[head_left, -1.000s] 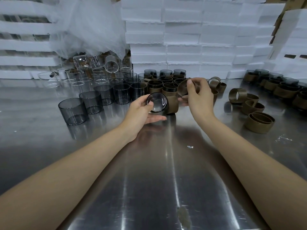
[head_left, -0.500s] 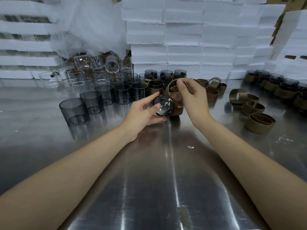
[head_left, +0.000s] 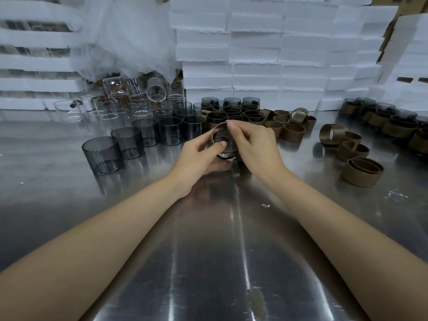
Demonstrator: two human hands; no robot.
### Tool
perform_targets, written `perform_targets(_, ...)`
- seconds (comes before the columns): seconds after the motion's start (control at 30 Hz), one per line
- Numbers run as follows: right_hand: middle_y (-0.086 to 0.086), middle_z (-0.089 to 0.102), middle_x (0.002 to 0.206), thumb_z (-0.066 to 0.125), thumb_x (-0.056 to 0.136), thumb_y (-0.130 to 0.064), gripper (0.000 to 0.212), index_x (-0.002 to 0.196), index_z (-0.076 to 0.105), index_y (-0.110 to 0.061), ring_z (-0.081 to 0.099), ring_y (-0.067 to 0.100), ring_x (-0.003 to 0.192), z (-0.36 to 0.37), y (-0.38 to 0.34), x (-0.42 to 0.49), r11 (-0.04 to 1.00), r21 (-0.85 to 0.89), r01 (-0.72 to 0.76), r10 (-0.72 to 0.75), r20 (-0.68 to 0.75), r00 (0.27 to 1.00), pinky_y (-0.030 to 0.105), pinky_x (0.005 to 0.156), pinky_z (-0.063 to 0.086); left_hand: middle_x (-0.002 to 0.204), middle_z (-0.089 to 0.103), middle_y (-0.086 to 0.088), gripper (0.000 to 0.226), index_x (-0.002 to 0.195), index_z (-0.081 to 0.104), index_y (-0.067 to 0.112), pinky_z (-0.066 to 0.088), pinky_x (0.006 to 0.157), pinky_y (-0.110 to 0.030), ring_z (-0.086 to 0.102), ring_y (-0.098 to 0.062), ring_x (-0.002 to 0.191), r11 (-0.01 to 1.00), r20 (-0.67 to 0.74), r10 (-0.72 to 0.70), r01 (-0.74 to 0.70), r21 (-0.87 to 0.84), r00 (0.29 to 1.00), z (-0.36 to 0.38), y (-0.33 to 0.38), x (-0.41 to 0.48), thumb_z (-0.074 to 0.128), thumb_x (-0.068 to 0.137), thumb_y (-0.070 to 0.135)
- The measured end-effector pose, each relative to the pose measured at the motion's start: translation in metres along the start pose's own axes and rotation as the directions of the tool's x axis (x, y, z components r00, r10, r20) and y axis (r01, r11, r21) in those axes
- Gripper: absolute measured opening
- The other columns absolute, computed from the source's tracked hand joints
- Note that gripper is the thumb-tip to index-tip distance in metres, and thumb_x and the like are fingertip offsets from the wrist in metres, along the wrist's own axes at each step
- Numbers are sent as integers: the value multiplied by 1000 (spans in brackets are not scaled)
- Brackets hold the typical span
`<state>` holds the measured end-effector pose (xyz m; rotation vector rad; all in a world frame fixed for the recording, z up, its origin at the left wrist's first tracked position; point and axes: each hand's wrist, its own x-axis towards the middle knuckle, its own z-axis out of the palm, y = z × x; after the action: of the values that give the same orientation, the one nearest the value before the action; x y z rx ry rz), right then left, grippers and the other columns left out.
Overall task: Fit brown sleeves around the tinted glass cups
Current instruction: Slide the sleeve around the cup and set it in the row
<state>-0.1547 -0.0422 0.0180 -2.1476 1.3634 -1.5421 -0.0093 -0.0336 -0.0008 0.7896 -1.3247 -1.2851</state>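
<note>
Bare tinted cups [head_left: 103, 156] sit at my 10 o'clock. At 12, my left hand [head_left: 196, 156] is curled round one tinted glass cup [head_left: 228, 155]. The brown sleeve [head_left: 213, 135] rings it, with my right hand [head_left: 254, 144] pinching the sleeve's rim. Loose sleeves [head_left: 362, 171] are at 2 o'clock.

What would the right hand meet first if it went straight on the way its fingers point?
The right hand pinches the brown sleeve and points away and slightly left. Past the sleeve, it would probably meet the sleeved cups just behind, though depth is unclear.
</note>
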Motion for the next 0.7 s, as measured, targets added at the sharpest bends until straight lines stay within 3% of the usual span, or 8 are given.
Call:
perform_targets(0.1,7,70,114,44,101,-23,39,139,51,-15,63,20,106,2,-2,-1,993,-116,-34,51,143,988,31,89,48,115,71,-9,29,125,64,10,59,80,-33,69,-20,105,1000,-14,6,-6,-28,1000,-1,0,0,56,97,8)
perform_targets(0.23,9,64,111,40,100,-17,48,148,32,-15,58,20,101,4,-6,-4,994,-87,-65,85,251,964,23,79,38,104,74,-2,26,122,65,9,58,75,-28,71,-16,96,999,-9,5,-5,-54,1000,-1,1,-1,54,98,7)
perform_targets(0.33,11,64,98,36,100,-9,49,149,31,-9,60,27,95,3,-8,-6,993,-108,-44,68,229,971,29,80,44,103,75,-1,23,109,72,17,58,75,-27,71,-20,97,999,-3,-3,3,-43,1000,0,1,-1,54,98,8)
perform_targets(0.43,18,65,105,35,98,-7,51,150,30,-8,61,31,97,2,-10,-6,990,-134,-35,64,218,974,39,86,49,100,75,1,28,96,75,23,58,75,-28,71,-23,98,999,-2,-8,8,-42,1000,0,2,-1,52,97,7)
perform_targets(0.5,15,65,101,35,98,-8,51,149,33,-10,61,29,93,2,-9,-5,991,-126,-56,80,200,976,39,84,50,104,75,-1,26,102,74,21,58,76,-28,71,-23,100,999,-2,-9,9,-34,1000,0,1,0,53,97,7)
perform_targets(0.63,9,68,96,38,97,-9,47,142,46,-15,62,20,80,2,-5,-2,991,-50,-126,131,130,983,25,76,48,110,73,-5,24,113,70,17,59,80,-31,70,-26,102,998,-17,-34,33,-46,999,-1,1,1,55,96,8)
perform_targets(0.7,10,70,94,40,95,-9,45,138,50,-17,64,21,80,1,-3,0,991,-3,-134,134,117,984,31,80,53,111,73,-6,24,113,71,16,59,82,-33,71,-29,102,997,-21,-50,49,-67,999,-2,1,1,57,95,9)
